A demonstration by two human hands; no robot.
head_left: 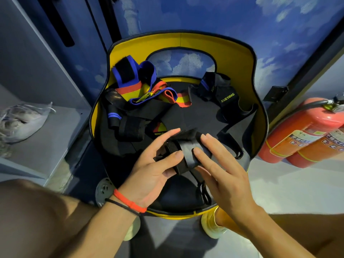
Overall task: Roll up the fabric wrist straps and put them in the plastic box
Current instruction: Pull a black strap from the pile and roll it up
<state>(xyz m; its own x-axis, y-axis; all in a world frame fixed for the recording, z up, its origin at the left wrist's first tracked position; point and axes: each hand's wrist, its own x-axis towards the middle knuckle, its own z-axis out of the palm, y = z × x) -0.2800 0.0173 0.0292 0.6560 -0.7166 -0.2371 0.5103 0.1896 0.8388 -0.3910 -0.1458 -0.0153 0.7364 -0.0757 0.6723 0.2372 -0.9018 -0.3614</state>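
A partly rolled black wrist strap (183,151) lies across the palm of my left hand (152,170), whose thumb and fingers curl around it. My right hand (221,164) presses on the roll with straight fingers. The strap's thin loop end (203,192) hangs down between my hands. Below them is a black and yellow chair seat (197,112) with several loose straps on it: a blue, red and yellow one (141,86) at the back left, a black one marked XUEYING (221,94) at the back right, and a black one with a blue stripe (126,123) on the left. No plastic box is in view.
Two red fire extinguishers (297,135) lie on the floor to the right. A grey locker shelf (50,138) with a bundled plastic bag (20,121) stands on the left. A blue cloud-patterned wall (223,19) is behind the chair. My feet show under the seat.
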